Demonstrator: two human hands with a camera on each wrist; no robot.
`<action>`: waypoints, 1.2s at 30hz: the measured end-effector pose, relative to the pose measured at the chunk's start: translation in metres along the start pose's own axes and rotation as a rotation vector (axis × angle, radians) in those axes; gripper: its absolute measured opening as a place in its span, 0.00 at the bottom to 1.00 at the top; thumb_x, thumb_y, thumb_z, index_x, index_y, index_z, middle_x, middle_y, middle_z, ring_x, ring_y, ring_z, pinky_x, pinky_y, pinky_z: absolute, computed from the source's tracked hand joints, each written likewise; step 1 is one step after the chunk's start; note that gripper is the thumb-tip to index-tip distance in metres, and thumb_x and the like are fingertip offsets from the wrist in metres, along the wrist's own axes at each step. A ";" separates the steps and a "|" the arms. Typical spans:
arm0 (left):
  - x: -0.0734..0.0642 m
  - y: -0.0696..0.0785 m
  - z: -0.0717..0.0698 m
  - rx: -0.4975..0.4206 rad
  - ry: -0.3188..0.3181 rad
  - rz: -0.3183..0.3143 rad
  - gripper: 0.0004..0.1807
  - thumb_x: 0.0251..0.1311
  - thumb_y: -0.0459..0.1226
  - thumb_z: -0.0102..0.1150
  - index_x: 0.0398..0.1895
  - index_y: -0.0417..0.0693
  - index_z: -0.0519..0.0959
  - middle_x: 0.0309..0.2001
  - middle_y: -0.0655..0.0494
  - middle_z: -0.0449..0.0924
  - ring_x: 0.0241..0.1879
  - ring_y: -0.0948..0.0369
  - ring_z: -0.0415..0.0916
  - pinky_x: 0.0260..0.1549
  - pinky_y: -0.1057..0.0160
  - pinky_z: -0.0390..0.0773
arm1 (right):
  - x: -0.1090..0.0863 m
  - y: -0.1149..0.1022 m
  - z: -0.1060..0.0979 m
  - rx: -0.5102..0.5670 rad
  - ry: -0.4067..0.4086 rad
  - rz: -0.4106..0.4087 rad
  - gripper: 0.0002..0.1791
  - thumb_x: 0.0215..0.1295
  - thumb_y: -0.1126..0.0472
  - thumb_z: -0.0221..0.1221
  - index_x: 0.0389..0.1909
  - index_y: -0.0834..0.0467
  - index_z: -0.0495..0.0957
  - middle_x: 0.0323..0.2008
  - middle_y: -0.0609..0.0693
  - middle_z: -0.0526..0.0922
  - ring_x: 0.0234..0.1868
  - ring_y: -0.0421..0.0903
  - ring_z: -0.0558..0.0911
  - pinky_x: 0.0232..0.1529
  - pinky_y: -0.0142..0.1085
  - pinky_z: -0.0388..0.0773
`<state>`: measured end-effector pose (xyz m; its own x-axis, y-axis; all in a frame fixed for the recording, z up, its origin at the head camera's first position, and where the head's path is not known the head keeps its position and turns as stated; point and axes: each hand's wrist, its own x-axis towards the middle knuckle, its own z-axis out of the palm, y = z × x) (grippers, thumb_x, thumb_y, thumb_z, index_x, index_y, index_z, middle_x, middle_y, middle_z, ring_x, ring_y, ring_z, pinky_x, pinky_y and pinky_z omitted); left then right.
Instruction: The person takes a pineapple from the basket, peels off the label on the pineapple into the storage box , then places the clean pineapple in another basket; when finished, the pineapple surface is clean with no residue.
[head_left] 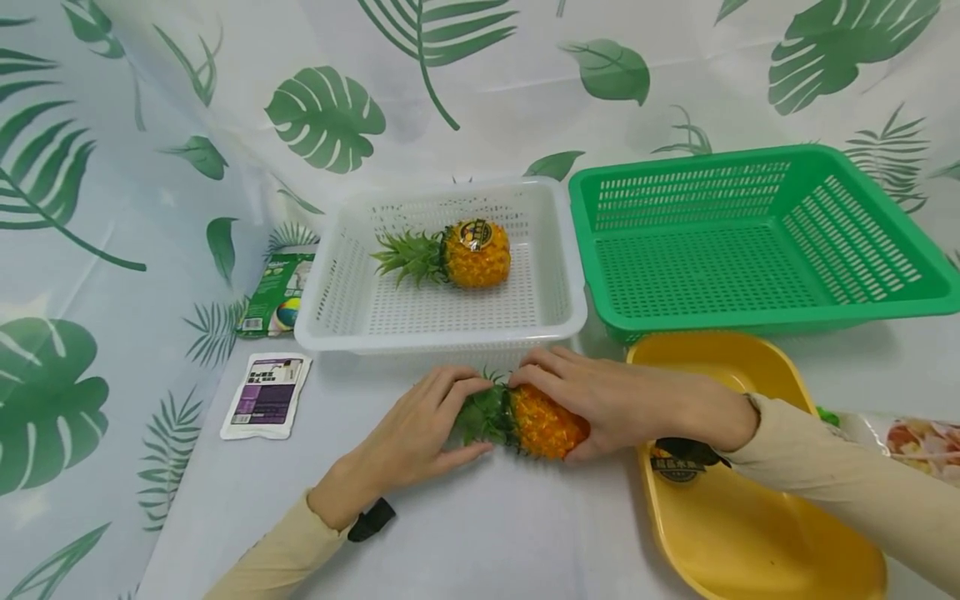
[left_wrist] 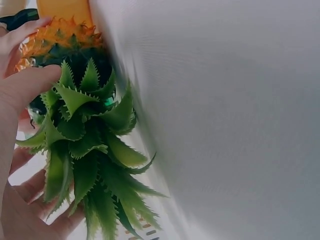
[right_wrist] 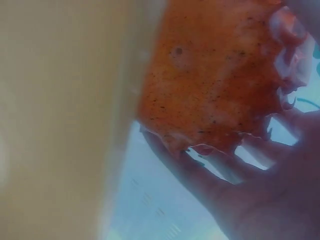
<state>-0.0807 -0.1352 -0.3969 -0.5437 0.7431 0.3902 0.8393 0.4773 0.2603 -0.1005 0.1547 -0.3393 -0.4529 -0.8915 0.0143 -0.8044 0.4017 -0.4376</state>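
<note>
On the white table a small pineapple (head_left: 551, 421) lies between both hands, its green crown to the left. My right hand (head_left: 615, 396) grips its orange body, with fingers over the far side and thumb on the near side. Around the leafy crown (left_wrist: 90, 135) is my left hand (head_left: 420, 425); its thumb (left_wrist: 37, 82) lies at the base of the leaves, and its other fingers are partly hidden behind them. In the right wrist view, the pineapple's orange underside (right_wrist: 210, 75) sits against the fingers of the right hand (right_wrist: 270, 185). A second pineapple (head_left: 477, 254) lies in the white basket (head_left: 442, 342).
A green basket (head_left: 772, 317) stands at the back right. The yellow basin (head_left: 750, 533) is under the right forearm, with a printed bag (head_left: 915, 442) beyond it. At left lie a white-and-purple packet (head_left: 266, 396) and a green packet (head_left: 273, 292), beside the white basket.
</note>
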 end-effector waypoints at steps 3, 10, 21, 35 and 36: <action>-0.001 0.000 0.000 0.002 0.011 0.020 0.38 0.59 0.47 0.78 0.66 0.40 0.72 0.58 0.46 0.73 0.52 0.54 0.75 0.52 0.57 0.80 | 0.001 0.000 0.001 -0.014 0.009 -0.013 0.47 0.52 0.52 0.81 0.69 0.58 0.66 0.61 0.52 0.70 0.58 0.50 0.74 0.51 0.46 0.84; -0.001 0.000 -0.004 0.004 0.015 0.065 0.40 0.57 0.50 0.79 0.67 0.42 0.72 0.59 0.46 0.74 0.54 0.53 0.75 0.53 0.56 0.79 | -0.001 0.001 -0.003 -0.007 0.018 -0.036 0.46 0.49 0.53 0.81 0.67 0.56 0.68 0.59 0.50 0.72 0.56 0.48 0.75 0.49 0.45 0.84; 0.005 0.009 -0.040 -0.016 0.053 0.052 0.41 0.65 0.62 0.66 0.70 0.43 0.70 0.63 0.43 0.72 0.57 0.51 0.76 0.54 0.52 0.81 | -0.015 -0.008 -0.040 0.070 -0.024 -0.026 0.41 0.56 0.40 0.77 0.66 0.46 0.68 0.61 0.42 0.71 0.56 0.40 0.75 0.53 0.43 0.82; 0.010 0.008 -0.056 -0.090 0.297 -0.103 0.35 0.83 0.58 0.31 0.67 0.35 0.67 0.62 0.40 0.73 0.54 0.50 0.74 0.51 0.51 0.77 | -0.081 0.001 -0.118 -0.116 0.312 -0.012 0.62 0.27 0.48 0.90 0.71 0.46 0.70 0.66 0.40 0.73 0.61 0.35 0.72 0.57 0.17 0.70; 0.011 0.008 -0.052 -0.102 0.282 -0.111 0.35 0.83 0.57 0.32 0.67 0.35 0.67 0.62 0.41 0.73 0.54 0.50 0.74 0.52 0.51 0.77 | -0.087 0.007 -0.121 -0.133 0.337 0.010 0.65 0.23 0.50 0.91 0.71 0.48 0.70 0.66 0.42 0.73 0.61 0.35 0.71 0.57 0.15 0.67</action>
<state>-0.0801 -0.1472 -0.3446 -0.6247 0.5229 0.5799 0.7772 0.4881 0.3971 -0.1134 0.2603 -0.2348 -0.5448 -0.7768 0.3158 -0.8320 0.4540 -0.3188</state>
